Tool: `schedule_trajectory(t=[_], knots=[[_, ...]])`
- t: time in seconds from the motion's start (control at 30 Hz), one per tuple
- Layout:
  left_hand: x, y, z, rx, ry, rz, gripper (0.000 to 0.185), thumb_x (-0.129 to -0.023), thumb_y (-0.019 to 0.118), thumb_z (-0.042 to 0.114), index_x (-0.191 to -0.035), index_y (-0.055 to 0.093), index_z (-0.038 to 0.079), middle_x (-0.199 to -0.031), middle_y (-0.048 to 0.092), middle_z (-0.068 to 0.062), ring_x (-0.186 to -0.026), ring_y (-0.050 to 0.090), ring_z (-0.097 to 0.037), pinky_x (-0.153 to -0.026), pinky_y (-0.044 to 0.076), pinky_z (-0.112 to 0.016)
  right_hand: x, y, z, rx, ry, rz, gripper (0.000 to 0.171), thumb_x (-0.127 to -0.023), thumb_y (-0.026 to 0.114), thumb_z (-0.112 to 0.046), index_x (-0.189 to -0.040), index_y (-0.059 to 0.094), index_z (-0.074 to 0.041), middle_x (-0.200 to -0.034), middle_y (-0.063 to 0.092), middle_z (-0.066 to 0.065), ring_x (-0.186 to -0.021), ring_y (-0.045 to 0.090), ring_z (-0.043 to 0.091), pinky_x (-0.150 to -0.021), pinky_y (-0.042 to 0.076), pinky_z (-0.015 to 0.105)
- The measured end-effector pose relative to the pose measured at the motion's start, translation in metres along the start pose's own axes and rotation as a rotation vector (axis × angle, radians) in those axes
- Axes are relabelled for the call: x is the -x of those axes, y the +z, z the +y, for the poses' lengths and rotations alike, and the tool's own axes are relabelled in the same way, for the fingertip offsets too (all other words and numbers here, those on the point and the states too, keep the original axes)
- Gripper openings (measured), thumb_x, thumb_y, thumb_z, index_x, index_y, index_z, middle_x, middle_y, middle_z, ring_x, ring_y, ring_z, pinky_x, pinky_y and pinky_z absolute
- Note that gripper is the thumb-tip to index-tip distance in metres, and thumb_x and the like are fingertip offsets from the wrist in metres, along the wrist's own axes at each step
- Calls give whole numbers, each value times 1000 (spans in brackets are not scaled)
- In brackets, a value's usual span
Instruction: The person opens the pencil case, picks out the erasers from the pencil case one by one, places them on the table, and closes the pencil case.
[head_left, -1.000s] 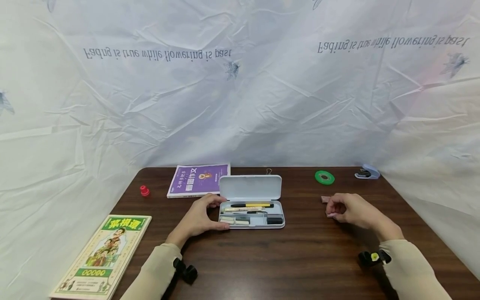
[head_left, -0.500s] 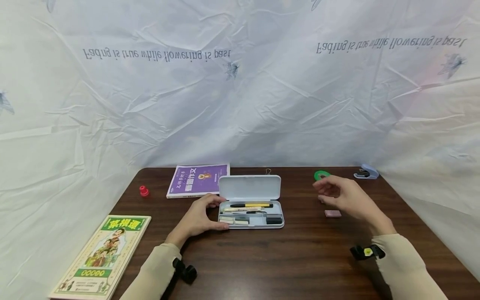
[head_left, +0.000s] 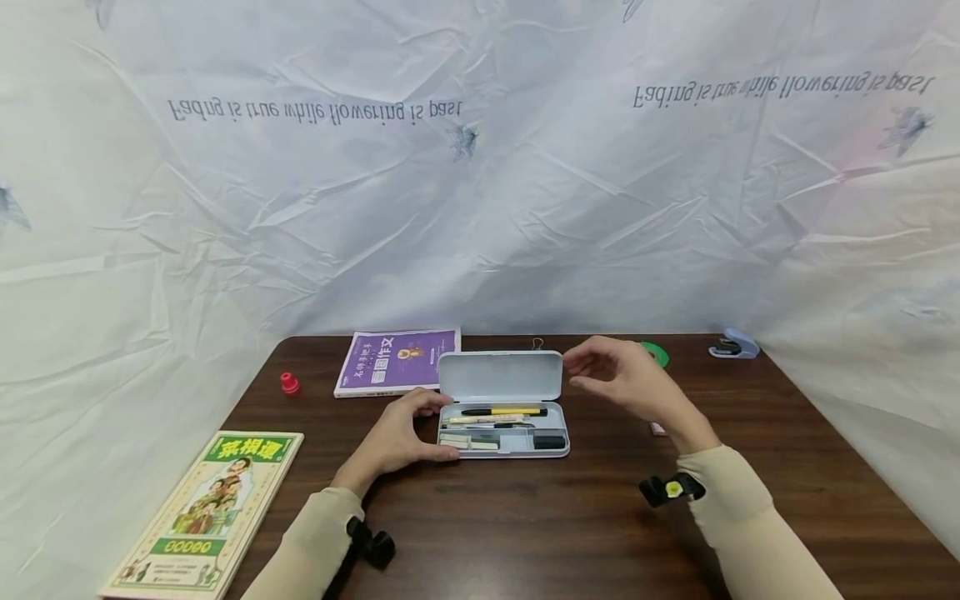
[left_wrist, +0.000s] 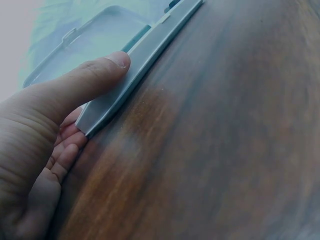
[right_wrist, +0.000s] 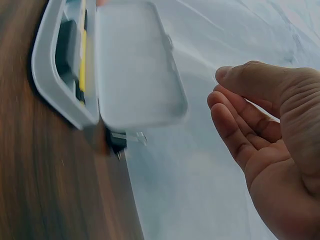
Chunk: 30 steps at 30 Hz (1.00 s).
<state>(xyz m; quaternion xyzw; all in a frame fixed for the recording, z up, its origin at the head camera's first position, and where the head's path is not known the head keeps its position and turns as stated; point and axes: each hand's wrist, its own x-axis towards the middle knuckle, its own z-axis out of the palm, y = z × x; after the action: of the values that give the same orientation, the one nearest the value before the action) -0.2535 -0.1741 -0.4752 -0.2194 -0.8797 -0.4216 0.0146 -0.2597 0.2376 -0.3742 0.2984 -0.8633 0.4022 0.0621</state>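
Left hand grips the open pale-grey plastic pencil case at its left end; right hand, fingers loosely spread, hovers beside the upright lid.

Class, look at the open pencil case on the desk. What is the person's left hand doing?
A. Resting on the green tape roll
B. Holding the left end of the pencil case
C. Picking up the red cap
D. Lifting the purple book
B: the left hand grips the left end of the pencil case, thumb along its edge, as the left wrist view shows.

Smooth matt plastic pencil case, glossy wooden table
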Motion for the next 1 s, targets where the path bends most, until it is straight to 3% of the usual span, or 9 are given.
schedule_trajectory(t=[0.2, 0.53, 0.77, 1.0], knots=[[0, 1, -1, -6, 3, -1, 81, -70, 107, 50, -140, 74, 23, -134, 70, 8, -121, 65, -16, -113, 55, -47, -3, 20, -2, -52, -39, -158, 29, -98, 84, 1, -126, 78, -6, -117, 78, 15, -101, 74, 17, -88, 65, 31], [-1, 1, 1, -3, 1, -5, 81, -70, 107, 49, -140, 74, 23, -135, 70, 7, -122, 65, -17, -113, 55, -47, -2, 43, 2, 24, -26, -408, 24, -101, 81, -1, -123, 79, -8, -115, 76, 4, -100, 72, 11, -88, 65, 32], [-1, 0, 2, -6, 11, -4, 82, -70, 107, 47, -140, 74, 22, -133, 70, 7, -122, 65, -17, -113, 55, -47, -1, 47, 1, 59, -30, -485, 28, -104, 76, 0, -126, 81, -17, -117, 72, -4, -104, 70, 11, -90, 63, 32], [-1, 1, 2, -8, 12, 7, 80, -70, 108, 46, -139, 75, 21, -132, 71, 7, -120, 65, -17, -112, 55, -45, -2, 48, 2, 87, -38, -464, 25, -103, 78, 0, -120, 82, -18, -112, 73, -7, -97, 68, 7, -85, 62, 30]])
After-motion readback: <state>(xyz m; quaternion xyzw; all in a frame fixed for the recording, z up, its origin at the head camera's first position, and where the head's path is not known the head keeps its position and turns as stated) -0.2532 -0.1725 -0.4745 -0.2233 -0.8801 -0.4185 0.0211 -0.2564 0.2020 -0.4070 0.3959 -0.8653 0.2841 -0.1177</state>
